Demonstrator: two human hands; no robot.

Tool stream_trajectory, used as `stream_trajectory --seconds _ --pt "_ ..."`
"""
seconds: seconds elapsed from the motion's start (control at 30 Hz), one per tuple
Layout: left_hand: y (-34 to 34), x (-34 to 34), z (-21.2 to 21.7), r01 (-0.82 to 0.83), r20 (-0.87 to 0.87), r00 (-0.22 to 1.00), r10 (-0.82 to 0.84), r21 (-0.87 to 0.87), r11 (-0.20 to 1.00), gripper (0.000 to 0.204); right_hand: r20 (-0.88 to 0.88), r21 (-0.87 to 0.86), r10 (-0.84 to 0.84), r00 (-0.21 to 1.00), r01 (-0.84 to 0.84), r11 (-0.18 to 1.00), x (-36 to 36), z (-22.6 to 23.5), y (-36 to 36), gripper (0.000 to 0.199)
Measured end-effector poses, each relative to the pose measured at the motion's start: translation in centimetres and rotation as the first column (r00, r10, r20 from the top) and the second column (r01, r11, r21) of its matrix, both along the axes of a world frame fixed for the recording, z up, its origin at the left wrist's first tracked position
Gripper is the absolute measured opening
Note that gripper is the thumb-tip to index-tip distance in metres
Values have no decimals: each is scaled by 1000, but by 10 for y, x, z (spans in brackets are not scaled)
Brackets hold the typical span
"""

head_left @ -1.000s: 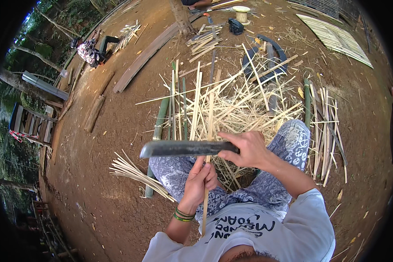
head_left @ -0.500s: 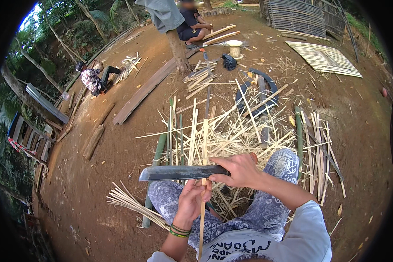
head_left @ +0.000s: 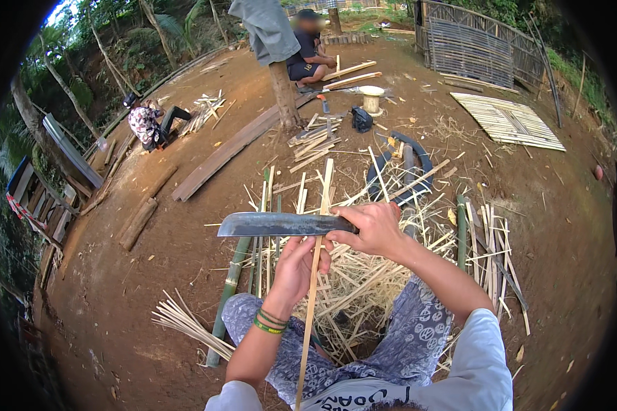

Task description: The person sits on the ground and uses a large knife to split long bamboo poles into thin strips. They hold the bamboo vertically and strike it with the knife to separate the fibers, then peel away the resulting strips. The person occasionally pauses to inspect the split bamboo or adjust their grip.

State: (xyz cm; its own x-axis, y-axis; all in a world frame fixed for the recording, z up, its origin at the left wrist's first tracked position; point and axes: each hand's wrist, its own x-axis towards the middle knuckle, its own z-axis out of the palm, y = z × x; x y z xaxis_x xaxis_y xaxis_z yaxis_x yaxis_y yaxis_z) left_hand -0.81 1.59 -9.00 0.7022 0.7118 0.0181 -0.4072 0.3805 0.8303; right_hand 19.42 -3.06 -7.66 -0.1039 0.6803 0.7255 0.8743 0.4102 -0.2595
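Note:
My right hand [head_left: 371, 229] is closed round the handle of a machete [head_left: 274, 225], its broad dark blade pointing left. The blade lies across a long, pale bamboo strip [head_left: 311, 294], which runs from near my body up past the blade. My right thumb presses close to the strip at the blade's handle end. Just below the blade, my left hand [head_left: 299, 266] grips the strip between thumb and fingers. Beneath both hands, a heap of bamboo shavings [head_left: 363, 288] spreads between my bent legs.
Thin strips [head_left: 185, 322] lie in a bundle at left, beside a green bamboo pole [head_left: 232, 281]. More split strips [head_left: 490, 253] lie at right. A dark tyre [head_left: 425, 179] is beyond the heap, near a tree trunk [head_left: 283, 99]. Two people [head_left: 308, 51] sit working farther off.
Both hands, with the machete and the strip, have moved upward in the view, away from my body. My knees appear lower, and the scene has shifted slightly.

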Motion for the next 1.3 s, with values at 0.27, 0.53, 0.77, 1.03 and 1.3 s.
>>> stream_trajectory --seconds 0.27,0.53,0.77,1.03,1.3 --pt "24 38 -34 62 -23 998 -67 -159 985 23 -115 -227 -90 989 62 972 12 -45 8 40" --pt "21 31 -64 77 38 997 -68 -313 946 51 -141 -358 -41 989 -12 934 -1 -62 4 44" --pt "17 25 -70 57 12 998 -57 -386 921 50 -54 -356 -71 996 47 933 -3 -64 5 52" --pt "8 22 -67 99 59 995 -82 -412 906 37 -56 -260 -92 994 74 963 5 -64 5 56" --pt "1 23 -63 63 8 998 -65 -400 915 40 4 -297 -81 997 79 952 4 -65 -7 54"
